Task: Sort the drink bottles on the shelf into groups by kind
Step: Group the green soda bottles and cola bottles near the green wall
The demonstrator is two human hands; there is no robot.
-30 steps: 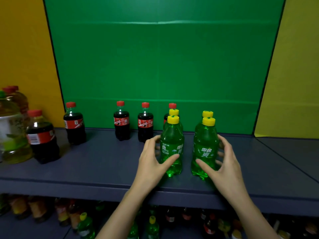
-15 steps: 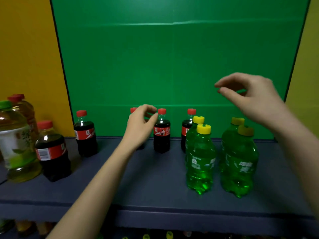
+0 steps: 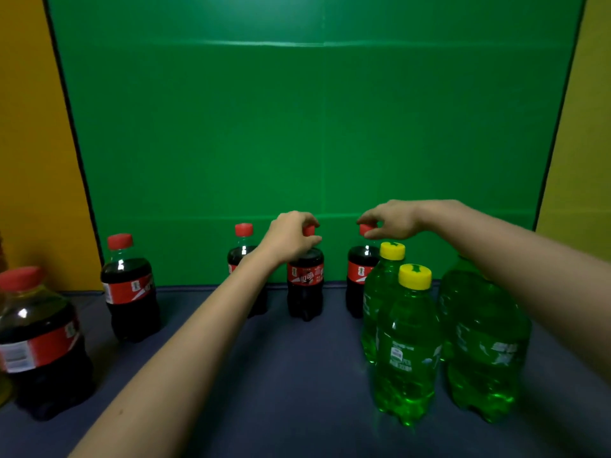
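Small cola bottles with red caps stand along the back of the dark shelf (image 3: 291,385). My left hand (image 3: 291,236) is closed around the neck and cap of the middle cola bottle (image 3: 305,285). My right hand (image 3: 390,219) pinches the red cap of the right cola bottle (image 3: 358,276). Another cola bottle (image 3: 243,249) stands just left, partly hidden by my left forearm. Several green soda bottles with yellow caps (image 3: 408,348) cluster at the front right, some hidden under my right forearm.
A further small cola bottle (image 3: 130,289) stands at the left, and a bigger cola bottle (image 3: 36,342) sits at the front left edge. A green panel (image 3: 314,127) backs the shelf, with yellow walls on both sides.
Both hands left the green bottles and reached back. The left hand closed on the middle cola bottle's top, and the right hand came down from mid-air onto the right cola bottle's cap.
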